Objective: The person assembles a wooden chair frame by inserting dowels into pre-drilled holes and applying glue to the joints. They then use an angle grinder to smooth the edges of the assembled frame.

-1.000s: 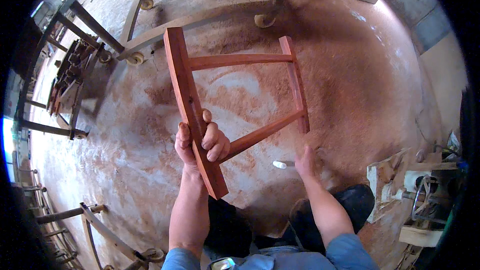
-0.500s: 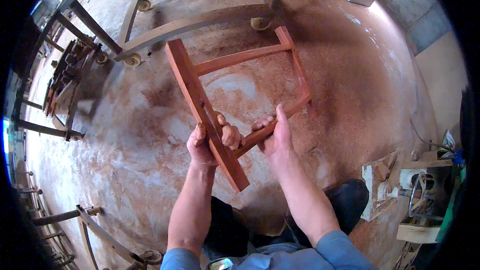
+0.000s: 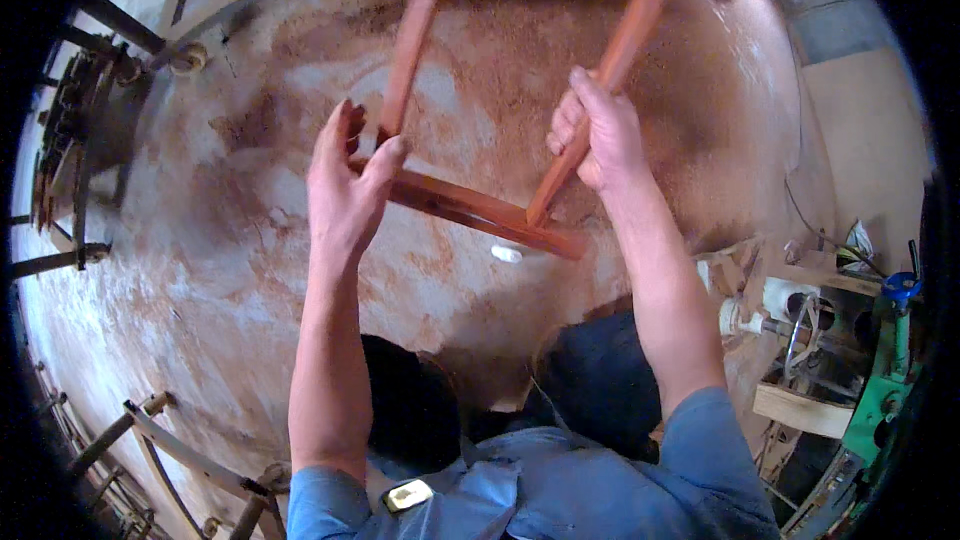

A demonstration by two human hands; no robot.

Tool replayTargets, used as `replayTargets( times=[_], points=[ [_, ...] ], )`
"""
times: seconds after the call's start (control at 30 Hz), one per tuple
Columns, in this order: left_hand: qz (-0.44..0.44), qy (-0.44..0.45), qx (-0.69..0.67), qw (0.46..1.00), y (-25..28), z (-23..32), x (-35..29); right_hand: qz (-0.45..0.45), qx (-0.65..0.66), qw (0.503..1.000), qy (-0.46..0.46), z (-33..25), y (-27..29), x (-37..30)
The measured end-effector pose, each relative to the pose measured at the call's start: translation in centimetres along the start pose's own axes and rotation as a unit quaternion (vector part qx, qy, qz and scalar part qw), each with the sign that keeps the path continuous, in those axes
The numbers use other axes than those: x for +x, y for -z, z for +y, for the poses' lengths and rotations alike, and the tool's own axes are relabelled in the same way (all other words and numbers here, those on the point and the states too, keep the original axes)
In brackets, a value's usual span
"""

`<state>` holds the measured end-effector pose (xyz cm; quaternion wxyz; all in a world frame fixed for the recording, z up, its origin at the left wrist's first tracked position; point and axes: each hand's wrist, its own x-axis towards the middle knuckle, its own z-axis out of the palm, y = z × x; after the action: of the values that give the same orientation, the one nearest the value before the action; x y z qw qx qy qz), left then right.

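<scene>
A reddish-brown wooden frame (image 3: pixel 470 208) of joined bars is held up in front of me, its far part running out of the top of the picture. My right hand (image 3: pixel 603 130) is wrapped round the right-hand rail, thumb pointing up along it. At the left end of the near bar is my left hand (image 3: pixel 347 180), curled round the corner with thumb and fingers on either side. Its palm hides that end of the bar. A small white object (image 3: pixel 507 254) shows just below the near bar.
Wheeled metal racks (image 3: pixel 190 58) stand at upper left, with stacked dark pieces beside them. Another metal frame (image 3: pixel 180 445) is at lower left. A green machine or clamp (image 3: pixel 880 395) with a blue knob (image 3: pixel 902 286) and wood blocks (image 3: pixel 805 410) sits at lower right. The floor (image 3: pixel 240 270) is dusty.
The wooden frame has turned, so its thick bar now lies across near me. My right hand has risen along its rail. My left hand has shifted left to the bar's end, its grip looser.
</scene>
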<state>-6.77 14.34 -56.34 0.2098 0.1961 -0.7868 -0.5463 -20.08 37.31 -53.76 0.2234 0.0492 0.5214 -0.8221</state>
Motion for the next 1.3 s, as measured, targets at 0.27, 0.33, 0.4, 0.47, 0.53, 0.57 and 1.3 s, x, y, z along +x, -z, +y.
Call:
replayTargets(
  times=[0.27,0.33,0.4,0.47,0.53,0.57,1.3],
  points=[
    [-0.090,0.261,-0.143,0.950,-0.6,-2.1,0.1,-0.174,-0.348,0.921,0.024,-2.0,-0.8,5.2],
    [-0.030,0.251,-0.137,0.958,0.3,-2.3,0.5,-0.104,-0.381,0.912,0.115,-2.6,0.5,5.0],
    [0.007,0.244,-0.137,0.960,0.8,-1.9,0.8,-0.015,-0.396,0.911,0.117,-1.7,6.2,6.1],
    [0.046,0.241,-0.144,0.959,1.0,-2.8,1.1,0.105,-0.507,0.849,0.102,2.7,14.7,7.2],
    [0.084,0.269,-0.177,0.943,1.2,-3.6,2.0,0.086,-0.703,0.705,0.026,8.7,23.6,5.8],
    [0.096,0.285,-0.204,0.932,1.1,-4.1,2.5,-0.017,-0.857,0.514,0.026,11.6,27.9,3.9],
    [0.161,0.371,-0.367,0.838,-2.8,-3.0,1.7,0.243,-0.698,0.669,-0.076,24.0,32.6,-0.9]
  ],
)
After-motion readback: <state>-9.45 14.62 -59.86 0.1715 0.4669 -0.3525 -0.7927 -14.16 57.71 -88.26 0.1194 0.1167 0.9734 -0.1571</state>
